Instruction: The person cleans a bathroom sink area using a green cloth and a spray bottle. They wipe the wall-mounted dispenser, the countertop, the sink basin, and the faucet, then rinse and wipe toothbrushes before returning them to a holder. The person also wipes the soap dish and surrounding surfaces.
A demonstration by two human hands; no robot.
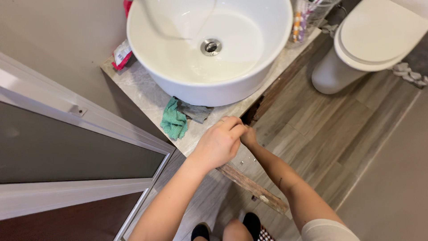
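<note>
Hands meet at the front edge of the grey marble-patterned countertop [147, 96], just below centre of the frame. The left hand [219, 143] lies over the edge with its fingers curled loosely inward, knuckles up; what it grips, if anything, cannot be told. The right hand [248, 136] sits tucked behind and under the left, mostly hidden, so how far it is open cannot be told either.

Just left of the hands, a crumpled teal cloth [174, 119] lies on the countertop, touching a darker grey rag [196, 111] that runs under the rim of the round white ceramic basin [178, 85]. The basin fills the upper centre and overhangs most of the counter, leaving only a narrow strip of stone along the front.

At the left, a white-framed door with a dark panel [67, 147] stands close to the counter corner, narrowing the room there. To the right, wood-look plank flooring [330, 129] opens out towards the white toilet with closed lid [374, 35] in the upper right. A worn wooden strip [254, 187] runs along the cabinet's lower edge beneath the forearms.
</note>
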